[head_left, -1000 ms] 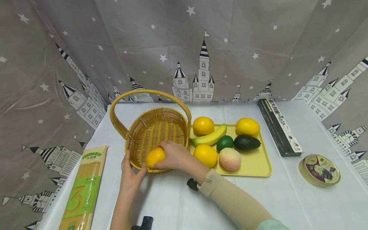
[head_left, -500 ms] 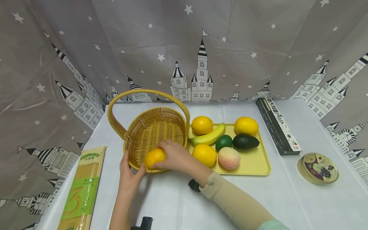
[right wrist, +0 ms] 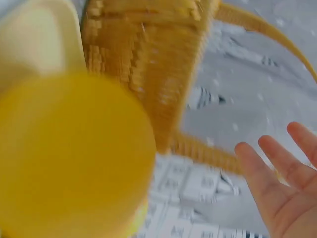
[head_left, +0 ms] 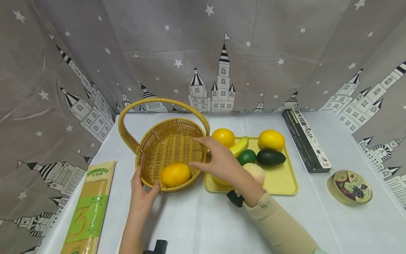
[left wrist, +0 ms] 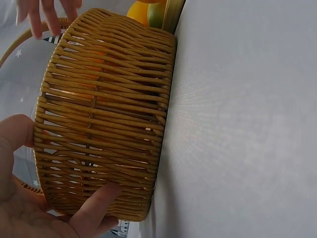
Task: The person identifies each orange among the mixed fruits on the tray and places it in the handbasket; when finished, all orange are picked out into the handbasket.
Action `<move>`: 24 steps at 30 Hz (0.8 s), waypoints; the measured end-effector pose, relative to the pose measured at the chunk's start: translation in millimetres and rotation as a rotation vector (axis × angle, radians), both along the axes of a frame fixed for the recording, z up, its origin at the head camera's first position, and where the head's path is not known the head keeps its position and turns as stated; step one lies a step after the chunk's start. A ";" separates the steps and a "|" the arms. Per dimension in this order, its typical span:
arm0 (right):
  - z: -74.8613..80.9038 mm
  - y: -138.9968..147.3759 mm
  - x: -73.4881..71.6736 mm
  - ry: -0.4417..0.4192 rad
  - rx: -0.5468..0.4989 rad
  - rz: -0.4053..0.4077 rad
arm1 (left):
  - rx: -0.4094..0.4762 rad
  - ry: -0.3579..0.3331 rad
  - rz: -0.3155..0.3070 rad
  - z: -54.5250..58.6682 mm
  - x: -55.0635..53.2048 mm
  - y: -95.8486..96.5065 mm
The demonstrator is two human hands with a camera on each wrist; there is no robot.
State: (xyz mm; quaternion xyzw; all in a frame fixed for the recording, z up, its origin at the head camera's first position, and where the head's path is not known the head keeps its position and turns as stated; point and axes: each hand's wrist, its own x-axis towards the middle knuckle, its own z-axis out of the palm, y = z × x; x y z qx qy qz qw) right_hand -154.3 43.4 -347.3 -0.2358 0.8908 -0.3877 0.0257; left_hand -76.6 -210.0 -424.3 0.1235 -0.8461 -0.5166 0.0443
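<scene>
My left hand (head_left: pixel 142 194) holds the near left side of the wicker basket (head_left: pixel 172 148); in the left wrist view, its thumb and fingers lie against the woven wall (left wrist: pixel 109 109). An oval yellow-orange fruit (head_left: pixel 176 174) rests inside, at the near side. With fingers spread and nothing held, my right hand (head_left: pixel 220 158) hovers between the basket's right rim and the yellow tray (head_left: pixel 280 181). It hides part of the banana (head_left: pixel 240 145), the peach (head_left: pixel 257 172) and another yellow-orange fruit. Large and blurred in the right wrist view is a yellow fruit (right wrist: pixel 69 153).
Also on the tray are a small green fruit (head_left: pixel 246 157), a dark avocado (head_left: pixel 271 157) and a yellow-orange fruit (head_left: pixel 271 140); a similar fruit (head_left: pixel 223 137) sits at its back left. A pasta box (head_left: pixel 306 141) and round tin (head_left: pixel 350 187) stand right, a spaghetti pack (head_left: pixel 88 208) left.
My right hand has let go of the yellow-orange fruit inside the basket and moved right, out towards the tray. The left hand keeps its hold on the basket.
</scene>
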 end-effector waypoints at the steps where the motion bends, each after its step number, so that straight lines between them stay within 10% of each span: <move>1: 2.0 6.9 0.3 -0.016 -0.029 -0.017 | 0.000 -0.001 0.000 0.1 0.0 0.1; 8: 9.2 55.5 -4.1 -0.055 -0.208 -0.109 | -0.004 -0.011 -0.004 0.7 0.5 -0.4; 24: -12.9 165.5 -41.1 -0.021 -0.240 -0.455 | 0.004 0.004 -0.006 -1.9 -0.4 -0.6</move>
